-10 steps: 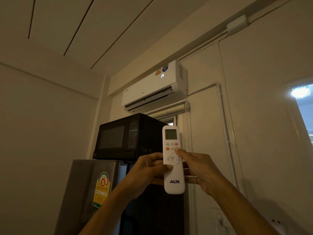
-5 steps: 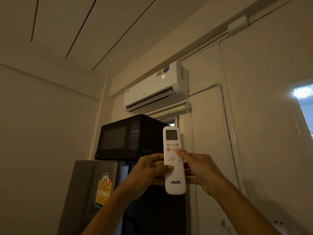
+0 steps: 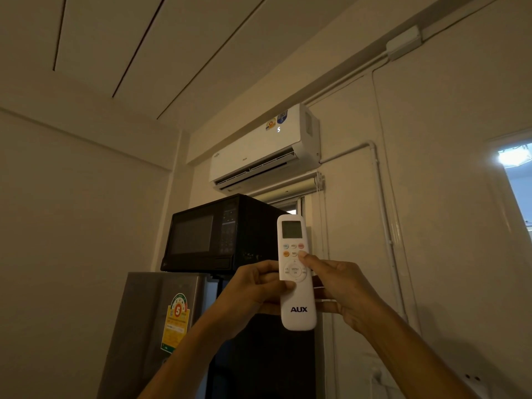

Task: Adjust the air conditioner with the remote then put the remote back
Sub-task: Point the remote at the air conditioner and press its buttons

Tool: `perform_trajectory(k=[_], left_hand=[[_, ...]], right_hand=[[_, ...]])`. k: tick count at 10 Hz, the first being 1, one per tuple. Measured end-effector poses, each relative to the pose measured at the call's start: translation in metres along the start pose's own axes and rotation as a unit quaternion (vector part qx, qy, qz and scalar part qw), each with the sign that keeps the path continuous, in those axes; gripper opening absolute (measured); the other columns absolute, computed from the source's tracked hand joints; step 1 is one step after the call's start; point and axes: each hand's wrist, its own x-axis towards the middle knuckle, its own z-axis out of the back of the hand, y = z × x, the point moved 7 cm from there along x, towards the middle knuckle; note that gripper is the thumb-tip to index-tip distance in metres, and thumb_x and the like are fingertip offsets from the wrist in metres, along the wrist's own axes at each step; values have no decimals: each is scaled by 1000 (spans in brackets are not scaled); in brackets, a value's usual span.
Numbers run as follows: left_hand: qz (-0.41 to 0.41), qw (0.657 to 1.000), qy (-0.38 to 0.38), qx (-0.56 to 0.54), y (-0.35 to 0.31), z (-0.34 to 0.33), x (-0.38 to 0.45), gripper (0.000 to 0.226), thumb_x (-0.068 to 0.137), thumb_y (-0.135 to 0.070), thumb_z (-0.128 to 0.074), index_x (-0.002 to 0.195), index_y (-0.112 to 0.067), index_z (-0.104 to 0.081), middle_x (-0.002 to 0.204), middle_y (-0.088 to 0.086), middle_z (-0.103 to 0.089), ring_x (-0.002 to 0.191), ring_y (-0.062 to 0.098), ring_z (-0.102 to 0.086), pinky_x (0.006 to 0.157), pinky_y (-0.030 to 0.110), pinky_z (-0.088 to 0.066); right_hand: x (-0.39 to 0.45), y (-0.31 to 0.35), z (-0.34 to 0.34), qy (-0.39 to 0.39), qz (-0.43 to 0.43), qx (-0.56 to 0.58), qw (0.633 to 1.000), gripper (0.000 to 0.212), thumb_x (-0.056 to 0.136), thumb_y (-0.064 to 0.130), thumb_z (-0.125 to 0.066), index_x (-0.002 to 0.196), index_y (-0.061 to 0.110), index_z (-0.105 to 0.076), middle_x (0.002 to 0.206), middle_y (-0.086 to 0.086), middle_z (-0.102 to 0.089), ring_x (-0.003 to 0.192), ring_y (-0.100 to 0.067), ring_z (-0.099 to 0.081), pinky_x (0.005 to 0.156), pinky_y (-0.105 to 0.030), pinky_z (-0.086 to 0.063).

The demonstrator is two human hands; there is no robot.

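Item: slim white plastic remote, upright before you, aimed at the white wall-mounted air conditioner. Your left hand grasps its side; your right hand grasps it, thumb on buttons. Risk: neighbouring buttons crowd closely, so you may press wrongly.

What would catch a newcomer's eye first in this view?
The white AUX remote stands upright at centre, gripped by the left hand and the right hand, with the right thumb on a button. Above it, the air conditioner is mounted high on the wall, a lit digit on its front. A black microwave sits atop the fridge.
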Motion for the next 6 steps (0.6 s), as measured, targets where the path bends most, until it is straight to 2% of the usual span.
perform_trajectory(k=[3,6], left_hand=[[-1,1000,3,7,0,-3,0,24,87,-4,-58,109,-14,-56,93,1,-76,92,20,-72,73,32,-61],[-3,1000,4,6,-1,-5,-1,22,87,-4,-57,106,-16,-57,90,-1,-77,89,18,-73,70,29,-61]], right_hand=[[-1,1,3,2,8,0,1000,15,82,35,-62,86,20,-60,81,-3,-67,69,-18,-67,52,-31,-53],[-3,1,4,1,5,0,1000,21,82,34,-62,94,17,-62,82,-3,-68,69,-18,-68,52,-30,-54]])
